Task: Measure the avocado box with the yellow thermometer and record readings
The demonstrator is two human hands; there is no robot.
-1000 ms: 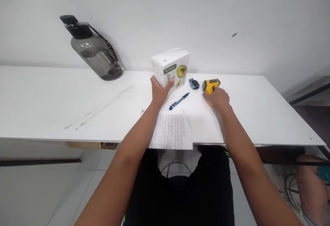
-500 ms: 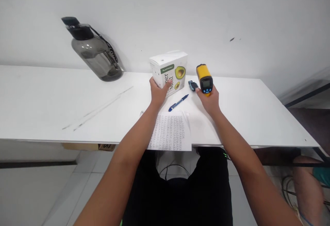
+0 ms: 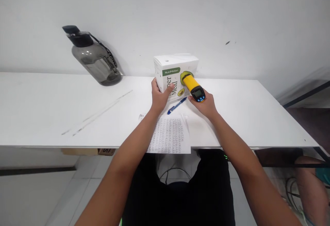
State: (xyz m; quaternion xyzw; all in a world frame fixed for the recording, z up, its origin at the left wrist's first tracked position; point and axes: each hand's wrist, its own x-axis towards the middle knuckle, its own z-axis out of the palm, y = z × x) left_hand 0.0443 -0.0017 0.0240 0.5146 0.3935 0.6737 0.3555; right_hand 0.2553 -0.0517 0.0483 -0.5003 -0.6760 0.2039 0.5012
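My left hand (image 3: 161, 97) grips the left side of a white meal box (image 3: 171, 63) with avocado pictures, its thumb across the printed front. The box stands upright on the white table (image 3: 227, 116). My right hand (image 3: 205, 104) is closed around a yellow and black infrared thermometer (image 3: 193, 87), its small screen facing me and its nose in front of the avocado picture. A blue pen (image 3: 177, 105) lies just below the box, between my hands. Nearer to me are sheets of handwritten paper (image 3: 170, 135), partly under my left forearm. The thermometer's handle is mostly hidden by my fingers.
A large grey see-through water bottle (image 3: 95, 57) with a black lid stands at the back left by the wall. Under the table's left part a cardboard box (image 3: 82, 151) shows. Another person's leg (image 3: 313, 191) is at the lower right.
My right hand has brought the thermometer left, in front of the box. The box has moved slightly right and turned its front more toward me. The watch-like item beside it is now hidden.
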